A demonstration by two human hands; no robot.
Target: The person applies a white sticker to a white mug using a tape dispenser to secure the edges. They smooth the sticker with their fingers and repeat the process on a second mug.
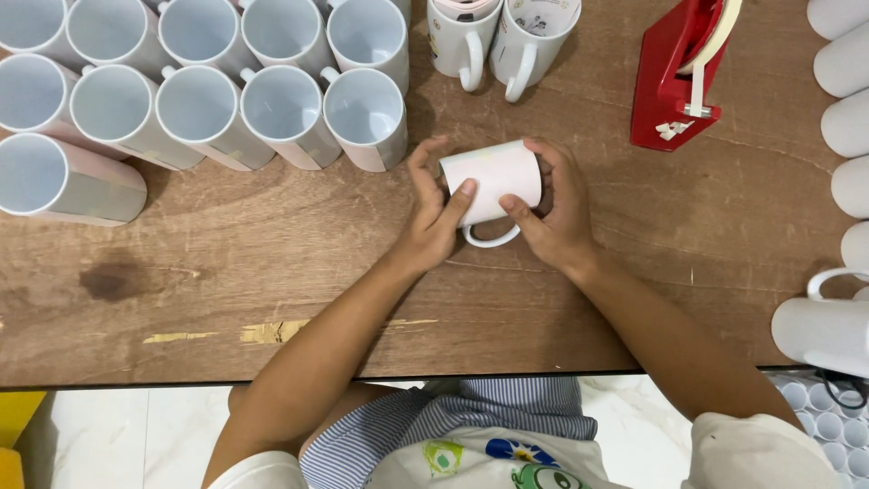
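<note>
Much of the scene is cut off. The cluster of white mugs (208,100) at the upper left runs past the top and left edges, so its full count cannot be told. The column of white cylinders (846,118) on the right is sliced by the frame, and the red tape dispenser (674,77) loses its top. Two printed mugs (502,36) at the top centre show only their lower bodies and handles. The far side of the held mug is hidden by fingers, and whether the pale sheet on it is taped down cannot be made out.

The wooden table (272,272) has bare room in front of and to both sides of the hands; its near edge runs across the lower part of the view, with a pale floor and the person's striped clothing below it. One white mug (819,330) lies at the right edge, well apart from the hands.

A white mug (493,181) wrapped in a pale sheet lies on its side at mid-table, handle toward the person. The left hand (430,213) curls around its left end, thumb pressed on the wrap, fingers over the rim. The right hand (557,213) clasps the right end, thumb on the front face, fingers curved behind. Both forearms angle inward from the lower corners
</note>
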